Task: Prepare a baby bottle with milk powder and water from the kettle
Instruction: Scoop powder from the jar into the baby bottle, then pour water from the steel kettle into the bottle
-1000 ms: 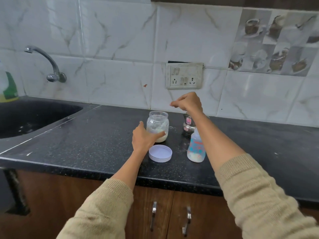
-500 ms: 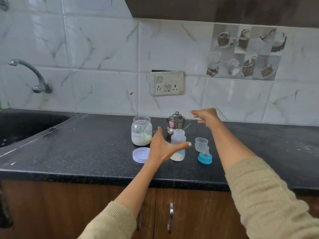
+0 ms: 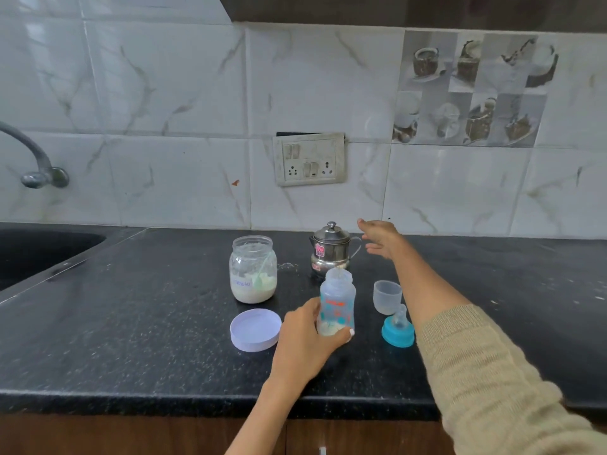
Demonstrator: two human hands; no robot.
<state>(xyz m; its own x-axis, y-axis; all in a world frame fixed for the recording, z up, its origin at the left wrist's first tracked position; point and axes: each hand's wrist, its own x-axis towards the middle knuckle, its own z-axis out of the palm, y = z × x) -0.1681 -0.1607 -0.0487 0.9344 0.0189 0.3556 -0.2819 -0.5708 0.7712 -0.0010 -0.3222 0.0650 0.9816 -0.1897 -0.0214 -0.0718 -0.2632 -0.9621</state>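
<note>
Black speckled surface (image 3: 138,323), items left to right. Sink (image 3: 42,251) at far left, with curved tap (image 3: 33,159) on the marble-tiled wall above. Glass jar of milk powder (image 3: 253,269), lid off, pale green scoop leaning inside; blue writing on its side, too blurred to read. Lilac lid (image 3: 255,329) lying flat just in front of jar. Left hand (image 3: 307,339), fingers curled round the base of the baby bottle (image 3: 337,300); bottle upright, uncapped, a little powder at the bottom, orange and teal print unreadable. Small steel kettle (image 3: 331,249) behind bottle, lidded, red label illegible. Right hand (image 3: 381,238) beside kettle handle, fingers loosely spread, holding nothing. Clear cap (image 3: 387,295), mouth up. Blue teat ring (image 3: 398,331). Switchboard (image 3: 310,158) on wall.
</note>
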